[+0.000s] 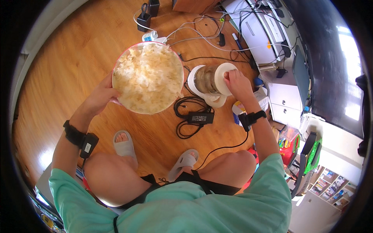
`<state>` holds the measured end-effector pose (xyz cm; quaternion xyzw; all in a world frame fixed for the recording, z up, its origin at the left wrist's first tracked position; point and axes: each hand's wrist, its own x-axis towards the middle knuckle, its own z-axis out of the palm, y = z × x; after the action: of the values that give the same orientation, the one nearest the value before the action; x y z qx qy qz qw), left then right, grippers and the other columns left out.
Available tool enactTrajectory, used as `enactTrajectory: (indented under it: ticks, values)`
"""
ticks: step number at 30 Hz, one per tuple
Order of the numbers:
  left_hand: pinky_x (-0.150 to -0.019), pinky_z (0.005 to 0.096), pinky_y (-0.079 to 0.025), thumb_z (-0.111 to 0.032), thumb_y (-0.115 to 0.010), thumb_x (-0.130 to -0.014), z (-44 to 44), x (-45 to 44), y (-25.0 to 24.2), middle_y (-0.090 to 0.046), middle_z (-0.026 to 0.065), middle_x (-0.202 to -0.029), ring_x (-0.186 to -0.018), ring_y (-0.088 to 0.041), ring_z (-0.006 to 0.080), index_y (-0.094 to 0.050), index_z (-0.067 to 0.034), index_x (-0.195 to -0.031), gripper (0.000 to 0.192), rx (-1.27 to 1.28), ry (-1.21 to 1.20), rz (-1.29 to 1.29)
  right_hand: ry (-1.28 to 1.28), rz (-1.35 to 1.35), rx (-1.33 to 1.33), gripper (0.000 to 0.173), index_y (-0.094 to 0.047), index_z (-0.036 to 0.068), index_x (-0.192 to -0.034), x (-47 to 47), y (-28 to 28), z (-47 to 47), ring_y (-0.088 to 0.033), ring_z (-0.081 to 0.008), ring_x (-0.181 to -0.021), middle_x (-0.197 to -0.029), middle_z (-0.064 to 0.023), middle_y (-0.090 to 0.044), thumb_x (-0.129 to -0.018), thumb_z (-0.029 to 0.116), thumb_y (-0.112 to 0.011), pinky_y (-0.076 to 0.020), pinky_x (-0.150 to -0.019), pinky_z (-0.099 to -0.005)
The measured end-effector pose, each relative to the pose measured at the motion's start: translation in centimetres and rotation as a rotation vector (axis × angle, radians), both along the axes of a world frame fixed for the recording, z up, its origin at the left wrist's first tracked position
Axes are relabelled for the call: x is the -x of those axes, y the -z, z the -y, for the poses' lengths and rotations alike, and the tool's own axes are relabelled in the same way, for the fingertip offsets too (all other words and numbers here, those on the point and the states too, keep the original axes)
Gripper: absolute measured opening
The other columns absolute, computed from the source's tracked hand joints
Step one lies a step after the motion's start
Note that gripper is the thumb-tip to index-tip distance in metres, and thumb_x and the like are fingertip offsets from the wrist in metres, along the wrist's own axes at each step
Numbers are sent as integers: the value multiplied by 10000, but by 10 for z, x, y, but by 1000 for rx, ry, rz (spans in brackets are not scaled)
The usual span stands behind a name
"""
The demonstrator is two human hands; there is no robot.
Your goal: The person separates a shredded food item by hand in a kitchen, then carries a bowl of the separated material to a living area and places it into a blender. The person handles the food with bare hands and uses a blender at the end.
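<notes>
My left hand [105, 94] grips the left side of a round bowl [183, 72] with a thin red rim. Pale, ruffled pieces [147, 77] that look like dried white fungus are heaped inside it. To the bowl's right, a glass electric kettle [205, 79] rests on a white base [192, 78], its white handle [217, 102] facing my side. The fingers of my right hand [237, 83] are closed at the middle of its white lid [220, 77], which sits at the kettle's top. The knob under those fingers is mostly hidden.
A black power adapter [201, 117] with a coiled cable lies on the wooden floor between me and the kettle. Beyond the bowl is a power strip [150, 36] with plugs. Loose cables run towards a white cabinet [250, 27]. A small box [238, 113] stands below my right forearm.
</notes>
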<state>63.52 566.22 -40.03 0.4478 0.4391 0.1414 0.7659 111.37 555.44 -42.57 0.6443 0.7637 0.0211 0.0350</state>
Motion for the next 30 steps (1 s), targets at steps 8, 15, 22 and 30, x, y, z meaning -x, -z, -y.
enactTrajectory:
  ticks: [8, 15, 22, 30]
  values:
    - [-708, 284, -586, 42, -483, -764, -19, -20, -4, -560, 103, -1281, -994, -647, 190, -266, -88, -1507, 785, -55, 3, 6, 11, -100, -111, 244, -523, 42, -1007, -13, -25, -15, -608, -314, -927, -975, -132, -599, -901, 245, -610, -527, -724, -403]
    - [-724, 291, -584, 47, -475, -758, -34, -33, -3, -544, 86, -1317, -1039, -626, 180, -236, -110, -1532, 825, -75, 25, 24, 236, -409, -309, 246, -511, -5, -1077, -16, -26, -10, -623, -305, -872, -991, -159, -614, -966, 211, -544, -503, -720, -376]
    - [-658, 284, -583, 60, -493, -768, -30, -36, -9, -586, 108, -1226, -864, -667, 189, -270, -85, -1504, 782, -93, -4, 80, 541, -961, -269, 262, -496, -10, -1161, 0, -20, 5, -610, -181, -824, -965, -108, -609, -1022, 212, -484, -499, -771, -321]
    - [-671, 299, -594, 61, -479, -769, -31, -36, -9, -565, 110, -1264, -932, -658, 205, -267, -91, -1504, 780, -79, 27, 80, 556, -1500, -446, 312, -475, 17, -1305, 20, -23, 56, -600, -209, -1088, -1205, -109, -604, -1021, 144, -452, -492, -922, -346]
